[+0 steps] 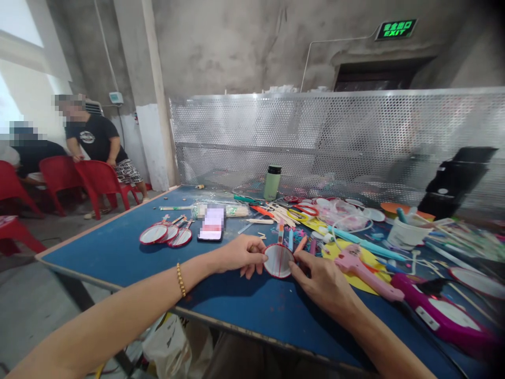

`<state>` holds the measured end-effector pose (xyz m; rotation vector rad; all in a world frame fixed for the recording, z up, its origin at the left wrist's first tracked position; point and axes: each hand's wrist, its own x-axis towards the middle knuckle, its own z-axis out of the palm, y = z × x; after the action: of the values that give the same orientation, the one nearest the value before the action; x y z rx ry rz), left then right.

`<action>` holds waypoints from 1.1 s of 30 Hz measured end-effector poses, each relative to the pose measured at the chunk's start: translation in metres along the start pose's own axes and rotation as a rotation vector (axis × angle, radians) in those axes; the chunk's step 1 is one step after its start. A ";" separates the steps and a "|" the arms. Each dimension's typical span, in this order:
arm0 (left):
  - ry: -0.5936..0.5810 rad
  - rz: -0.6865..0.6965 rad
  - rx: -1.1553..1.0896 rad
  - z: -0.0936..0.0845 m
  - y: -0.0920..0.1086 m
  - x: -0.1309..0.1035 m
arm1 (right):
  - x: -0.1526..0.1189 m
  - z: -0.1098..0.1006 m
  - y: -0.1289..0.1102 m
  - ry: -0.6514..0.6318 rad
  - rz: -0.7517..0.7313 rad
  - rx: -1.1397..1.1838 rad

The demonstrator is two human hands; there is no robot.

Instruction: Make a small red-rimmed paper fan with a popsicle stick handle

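Note:
A small round fan (278, 263), white with a red rim and a short stick at its far side, is held above the front of the table. My left hand (246, 255) pinches its left edge between thumb and fingers. On its right edge, my right hand (315, 276) has thumb and fingers closed. Several similar round fans (153, 234) lie overlapping to the left. A phone (212, 223) with a lit screen stands beyond my left hand. Close to my right hand lies a pink glue gun (363, 271) on yellow sheets (335, 252).
On the blue table (118, 258) are a green bottle (272, 182), yellow-handled scissors (298, 215), wooden sticks (284, 215), a white cup (408, 234) and a purple device (437, 310). A perforated metal panel (300, 137) stands behind. A person (98, 139) stands by red chairs (98, 181) at left.

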<state>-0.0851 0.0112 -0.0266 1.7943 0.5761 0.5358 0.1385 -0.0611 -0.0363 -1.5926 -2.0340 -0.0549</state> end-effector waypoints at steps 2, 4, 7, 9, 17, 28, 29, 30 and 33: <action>-0.004 0.007 0.003 0.000 -0.001 0.000 | 0.000 0.001 0.000 0.005 -0.001 -0.003; -0.006 0.006 0.005 0.000 -0.001 0.000 | 0.000 0.001 0.000 0.007 -0.007 0.002; -0.002 -0.001 0.007 0.000 0.000 -0.001 | 0.000 0.000 -0.001 0.011 -0.015 0.012; -0.001 0.003 0.008 0.000 0.000 -0.001 | 0.000 -0.001 -0.001 0.012 -0.016 0.013; -0.005 0.007 0.006 0.000 -0.001 -0.001 | 0.001 -0.001 -0.001 -0.002 -0.002 0.004; -0.002 -0.012 -0.047 -0.002 -0.001 0.003 | 0.003 0.002 0.004 -0.005 0.003 -0.006; -0.003 -0.010 -0.051 -0.002 -0.002 0.003 | 0.004 0.003 0.005 -0.001 0.000 -0.005; -0.006 -0.009 -0.052 -0.003 -0.003 0.004 | 0.004 0.003 0.005 0.003 0.000 -0.002; -0.014 -0.003 -0.047 -0.005 -0.004 0.004 | 0.007 0.003 0.007 0.015 0.000 0.014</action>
<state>-0.0853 0.0184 -0.0289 1.7518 0.5520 0.5303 0.1428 -0.0519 -0.0384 -1.5793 -2.0187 -0.0521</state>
